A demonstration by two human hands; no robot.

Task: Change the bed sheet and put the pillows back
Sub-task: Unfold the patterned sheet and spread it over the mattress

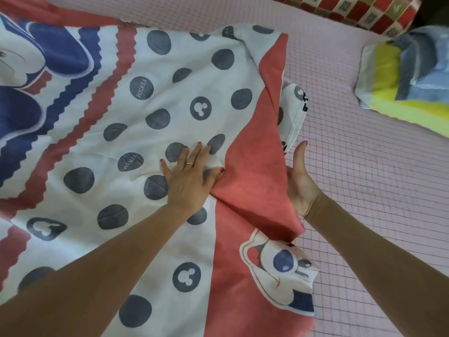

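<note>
**Inspector:** Across the left and centre of the frame lies the new bed sheet [136,98], white with grey dots, blue and red zigzag bands at the upper left, and a red border running down the middle. It covers only part of the mattress [364,166], whose pink grid surface shows bare to the right.

**Assessor:** Hand positions?

**Inspector:** At centre, the left hand [188,177] presses flat on the dotted cloth, fingers straight and spread, gripping nothing. Just right of it, the right hand [300,181] stands palm up under the raised red fold [257,154], thumb extended; its fingers are hidden behind the cloth, so whether they pinch it cannot be told.

**Assessor:** Pillows?

**Inspector:** Two at the upper right, well apart from the sheet: a red checked pillow [359,13] along the top edge and a yellow-and-blue pillow [398,76] below it.

**Assessor:** Risks?

**Inspector:** In the inspector's judgement, the doubled border may be flattened in as a crease if it is not opened out first. Pulling rightward against the pressing hand could skew the print. Both pillows sit where the sheet must reach and would bunch it.
</note>
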